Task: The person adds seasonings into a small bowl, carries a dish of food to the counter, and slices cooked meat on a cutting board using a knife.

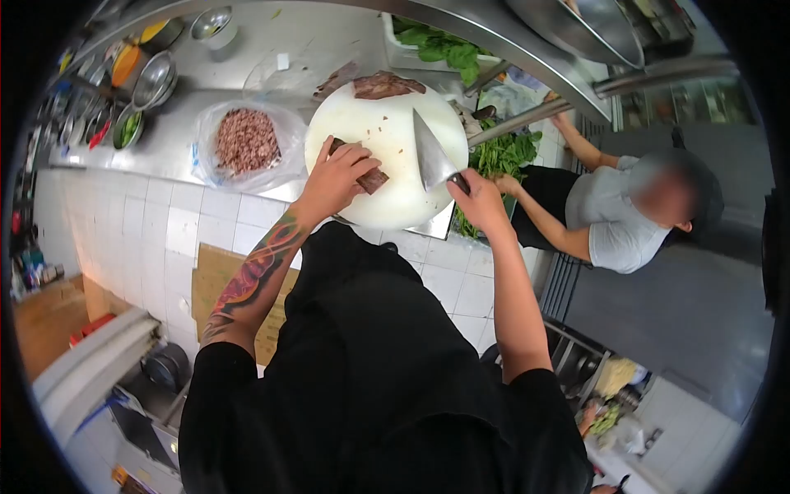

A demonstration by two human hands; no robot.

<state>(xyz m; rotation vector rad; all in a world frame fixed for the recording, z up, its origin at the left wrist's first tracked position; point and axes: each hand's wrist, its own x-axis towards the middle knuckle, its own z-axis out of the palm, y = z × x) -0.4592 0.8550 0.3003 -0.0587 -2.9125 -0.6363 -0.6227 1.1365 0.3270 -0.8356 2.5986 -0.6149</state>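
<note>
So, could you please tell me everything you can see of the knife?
The knife has a broad, silvery blade that looks like metal, wide at the heel and narrowing to a point, and a short stretch of dark handle shows. The right hand grips the handle. The blade slants over the right part of the round white cutting board, tip pointing away from the wearer, one broad face visible. Whether it touches the board cannot be told.

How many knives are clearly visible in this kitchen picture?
1: the knife, held in the right hand, with its blade over the right side of the round white cutting board. Others may be hidden in the cluttered areas at the picture's edges.
</note>
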